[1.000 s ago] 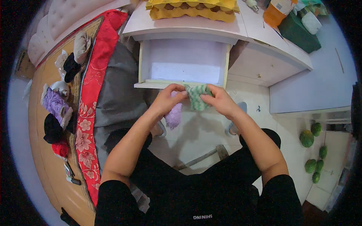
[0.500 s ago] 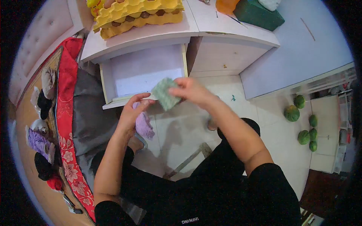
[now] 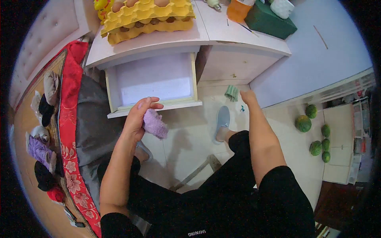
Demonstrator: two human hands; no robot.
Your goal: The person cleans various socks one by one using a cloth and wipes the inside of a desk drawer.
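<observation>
A fuzzy purple cloth [image 3: 155,124] is bunched in my left hand [image 3: 141,113], pressed into the palm by the lower fingers, while the index finger and thumb reach over the drawer's front edge. To the right, my right hand [image 3: 248,97] is stretched out low over the floor, nothing visible in its fingers. Just left of its fingertips is a green striped cloth [image 3: 231,93], apart from the hand; whether it is in the air or lying on the tiles I cannot tell. The pulled-out white drawer [image 3: 154,79] shows a bare bottom.
Yellow egg trays [image 3: 151,22] with eggs stand on the cabinet top, near an orange container [image 3: 238,8] and a dark green box [image 3: 270,20]. Several watermelons [image 3: 303,123] lie on the floor at right. At left, a bed edge with red cloth [image 3: 73,174] holds clothing items.
My right hand has swung right, away from the drawer front, and let go of the green cloth. My left hand stays by the drawer with the purple cloth.
</observation>
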